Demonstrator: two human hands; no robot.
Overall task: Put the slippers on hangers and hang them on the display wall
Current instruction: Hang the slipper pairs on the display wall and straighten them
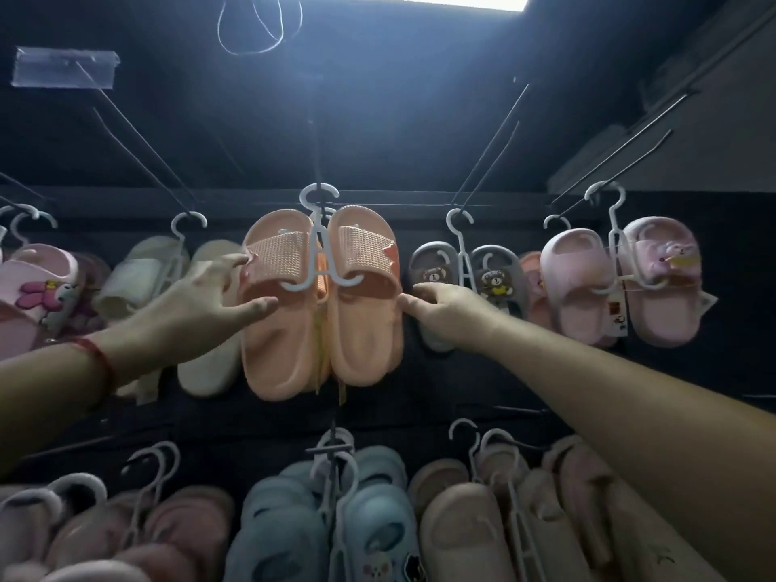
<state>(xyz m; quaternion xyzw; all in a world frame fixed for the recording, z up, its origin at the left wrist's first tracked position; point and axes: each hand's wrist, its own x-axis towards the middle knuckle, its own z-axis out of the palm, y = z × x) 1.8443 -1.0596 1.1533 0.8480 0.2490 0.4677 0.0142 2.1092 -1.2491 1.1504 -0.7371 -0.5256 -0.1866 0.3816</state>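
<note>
While two orange slippers [323, 300] share one hanger [320, 241], both hands' spread fingers [256, 306] touch them.

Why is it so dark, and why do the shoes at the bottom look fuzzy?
Head view: the only light is a bright ceiling panel at the top, so the wall stays dim; the orange slippers in the middle look sharp, while the blue slippers along the bottom edge are blurred and stretched by the wide lens.

No readable text anywhere; the tag [617, 319] on the pink slippers [579, 279] is too blurred to read.
</note>
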